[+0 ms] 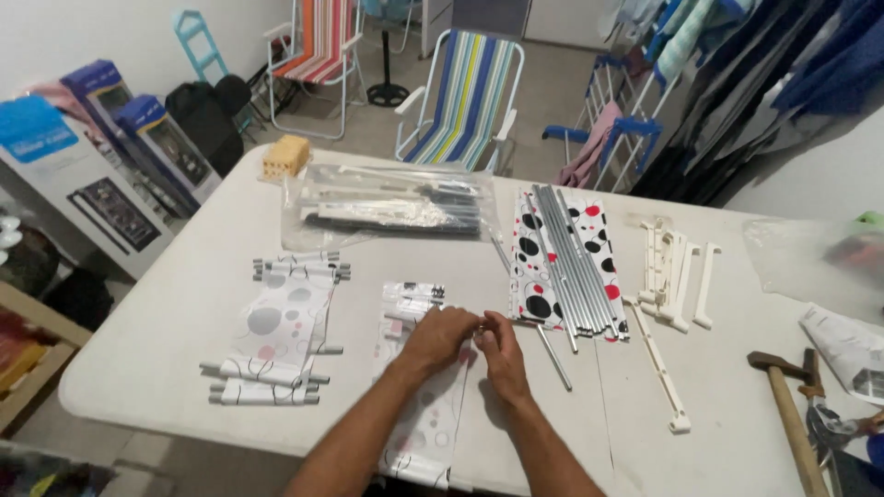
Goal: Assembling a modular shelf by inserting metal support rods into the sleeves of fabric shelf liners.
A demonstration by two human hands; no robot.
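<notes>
Two hands meet at the near middle of the white bench (184,304): the left hand (440,339) and the right hand (502,354) touch fingertip to fingertip over the upper end of a long spotted fabric panel (425,419), which runs from them toward the near edge. Both sets of fingers are curled together and seem pinched on something small at the panel's top, perhaps a tube end or a connector; the view is too blurred to say which.

One loose grey rod (555,359) lies just right of the right hand, angled toward the near edge. A sweep of that wrist could, I judge, roll it off the bench. The pinched piece could also slip free, since the panel lies slack beneath the hands.

Packages: a clear plastic bag of metal tubes (387,207) lies at the far middle of the bench, with a small tan block (285,155) at its far left corner. Tall blue-and-white cartons (101,156) with dark product pictures lean against the wall at far left. A folded white printed sheet (852,345) lies at the right edge, near a wooden-handled hammer (787,410).
</notes>
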